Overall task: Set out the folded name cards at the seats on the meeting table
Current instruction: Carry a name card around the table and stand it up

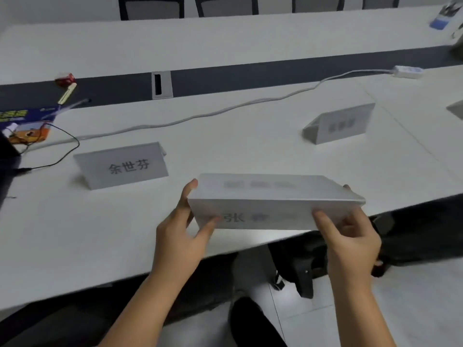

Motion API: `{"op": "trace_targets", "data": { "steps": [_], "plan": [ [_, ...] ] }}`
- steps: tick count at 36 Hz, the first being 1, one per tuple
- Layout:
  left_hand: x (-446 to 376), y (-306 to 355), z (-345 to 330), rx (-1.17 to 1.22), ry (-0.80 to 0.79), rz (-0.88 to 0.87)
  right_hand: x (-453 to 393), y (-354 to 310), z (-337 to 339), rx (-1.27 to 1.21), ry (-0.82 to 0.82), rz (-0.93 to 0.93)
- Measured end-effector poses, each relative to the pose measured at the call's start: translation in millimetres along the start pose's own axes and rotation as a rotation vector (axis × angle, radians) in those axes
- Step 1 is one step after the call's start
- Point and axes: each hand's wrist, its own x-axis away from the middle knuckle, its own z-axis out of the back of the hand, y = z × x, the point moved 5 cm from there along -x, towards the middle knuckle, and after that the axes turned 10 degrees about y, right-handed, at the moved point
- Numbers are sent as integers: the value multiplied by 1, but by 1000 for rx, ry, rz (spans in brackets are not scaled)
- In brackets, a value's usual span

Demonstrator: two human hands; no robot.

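Observation:
I hold a white folded name card with dark printed characters just above the near edge of the white meeting table. My left hand pinches the card's left end, thumb on the front face. My right hand pinches its right end the same way. A second name card stands on the table to the left, its printed face toward me. A third name card stands further right and back, its text blurred.
A white power strip and its cable run across the table. A black wire, a coloured box and small items lie at the left. A cable port sits in the dark centre strip. Chairs line the far side.

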Motion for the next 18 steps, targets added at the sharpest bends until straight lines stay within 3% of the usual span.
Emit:
{"op": "trace_targets", "data": {
  "steps": [5,11,18],
  "plan": [
    [58,13,18,91,-49,-87,57,-19,61,-18,101,50],
    [141,17,24,113,-157,-55,110,-13,140,12,122,43],
    [239,-34,38,59,-124,136,146,27,174,152,-144,-70]
  ]
}}
